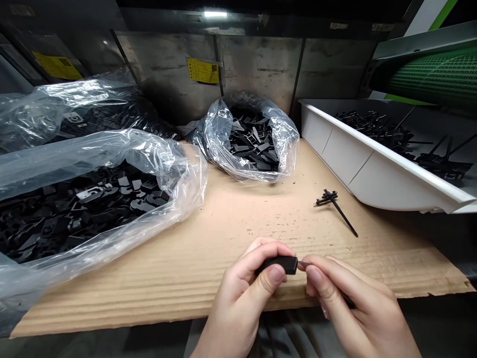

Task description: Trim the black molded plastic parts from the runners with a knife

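Note:
My left hand [242, 293] pinches a small black plastic block [279, 264] between thumb and fingers, just above the cardboard sheet [223, 233]. My right hand [346, 303] pinches a thin black rod [303, 263], whose tip meets the block's right end. Most of the rod is hidden by my right fingers. A little beyond my hands, a black assembled piece with a long thin stem [331, 204] lies on the cardboard.
Open clear plastic bags of black plastic parts [85, 209] [242, 144] [74, 104] fill the left and back. A white tray [372, 169] holding tangled black pieces stands at the right. A metal wall [257, 59] and green mesh belt [436, 79] lie behind.

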### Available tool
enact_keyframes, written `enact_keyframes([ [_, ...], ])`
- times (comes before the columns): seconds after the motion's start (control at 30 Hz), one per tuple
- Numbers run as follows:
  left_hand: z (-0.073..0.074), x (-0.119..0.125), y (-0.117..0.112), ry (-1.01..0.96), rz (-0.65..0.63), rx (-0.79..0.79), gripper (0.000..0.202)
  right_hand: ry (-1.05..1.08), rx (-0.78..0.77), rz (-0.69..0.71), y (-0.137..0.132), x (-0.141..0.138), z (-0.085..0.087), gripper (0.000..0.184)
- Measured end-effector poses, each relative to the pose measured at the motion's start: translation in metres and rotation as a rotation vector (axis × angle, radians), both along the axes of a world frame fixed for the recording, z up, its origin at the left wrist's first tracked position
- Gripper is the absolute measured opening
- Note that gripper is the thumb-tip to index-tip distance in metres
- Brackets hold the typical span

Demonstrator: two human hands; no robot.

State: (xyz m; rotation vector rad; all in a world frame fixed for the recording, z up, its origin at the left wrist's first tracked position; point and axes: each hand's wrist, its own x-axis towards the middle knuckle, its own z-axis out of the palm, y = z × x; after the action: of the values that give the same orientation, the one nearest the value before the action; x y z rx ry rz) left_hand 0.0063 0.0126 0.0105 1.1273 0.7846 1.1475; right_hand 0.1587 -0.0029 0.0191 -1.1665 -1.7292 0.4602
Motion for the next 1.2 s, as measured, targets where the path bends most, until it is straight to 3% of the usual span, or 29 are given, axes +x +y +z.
enact_keyframes([
  [0.1, 0.001, 0.0, 0.0, 0.0, 0.024, 0.011, 0.013, 0.015, -0.126, 0.039, -0.001, -0.001, 0.002, 0.013],
  [0.27, 0.001, 0.002, -0.001, 0.057, 0.054, 0.086, 0.013, 0.074, -0.426, 0.107, -0.003, -0.004, 0.007, 0.032],
  [0.57, -0.001, 0.002, -0.002, 0.185, 0.081, 0.206, 0.015, 0.144, -0.604, 0.164, -0.005, -0.006, 0.011, 0.038],
  [0.63, -0.002, 0.005, -0.003, 0.237, 0.131, 0.257, 0.017, 0.279, -0.751, 0.186, -0.005, -0.007, 0.01, 0.04],
  [0.77, -0.007, 0.011, -0.006, 0.378, 0.282, 0.41, 0.024, 0.79, -1.097, 0.321, -0.002, -0.009, 0.011, 0.033],
  [0.9, -0.009, 0.013, -0.008, 0.435, 0.359, 0.479, 0.026, 1.225, -1.291, 0.481, 0.0, -0.004, 0.013, 0.023],
  [1.03, -0.004, 0.014, -0.007, 0.351, 0.342, 0.372, 0.021, 1.411, -1.221, 0.416, 0.002, 0.001, 0.013, 0.016],
  [1.1, -0.002, 0.015, -0.006, 0.265, 0.295, 0.258, 0.018, 1.332, -1.102, 0.331, 0.003, 0.002, 0.011, 0.017],
  [1.2, -0.001, 0.015, -0.007, 0.118, 0.202, 0.053, 0.022, 1.025, -0.897, 0.226, 0.002, 0.007, 0.007, 0.019],
])
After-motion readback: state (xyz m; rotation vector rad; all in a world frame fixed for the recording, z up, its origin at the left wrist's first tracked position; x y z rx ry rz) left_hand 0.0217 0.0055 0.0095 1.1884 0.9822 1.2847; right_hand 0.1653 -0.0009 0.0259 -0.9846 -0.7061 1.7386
